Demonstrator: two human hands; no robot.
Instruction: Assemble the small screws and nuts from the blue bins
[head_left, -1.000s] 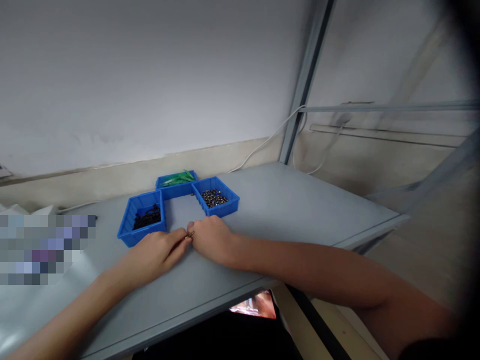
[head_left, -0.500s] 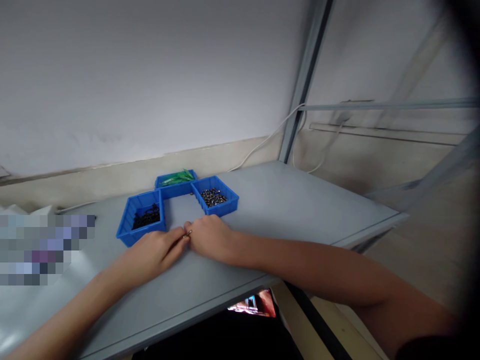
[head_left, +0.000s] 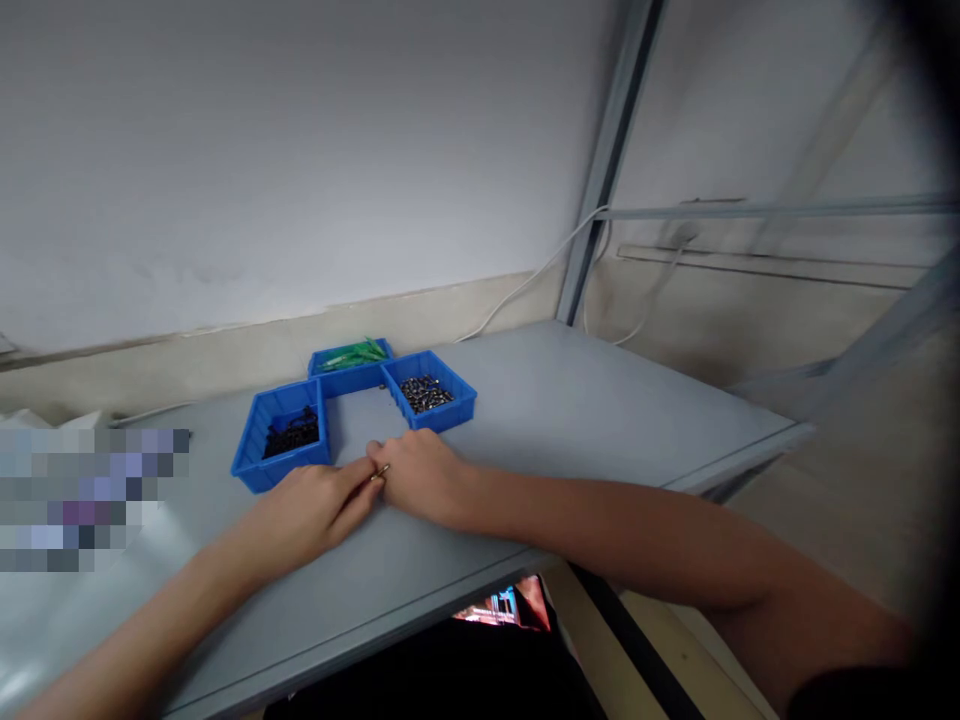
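a small metal piece (head_left: 381, 472) sits between the two hands, above the table (head_left: 585, 410). the left hand (head_left: 319, 502) pinches it between thumb and fingers; the right hand (head_left: 424, 475) is curled against it, its grip hidden. the hands have barely moved in the last half second, so the joint handling seems unfinished. just beyond stand blue bins of dark parts (head_left: 294, 436), metal pieces (head_left: 426, 396) and green strips (head_left: 352, 357).

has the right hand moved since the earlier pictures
No. Judged against the blue bin of small metal parts on the tabletop, the right hand stays just in front, with no clear shift.
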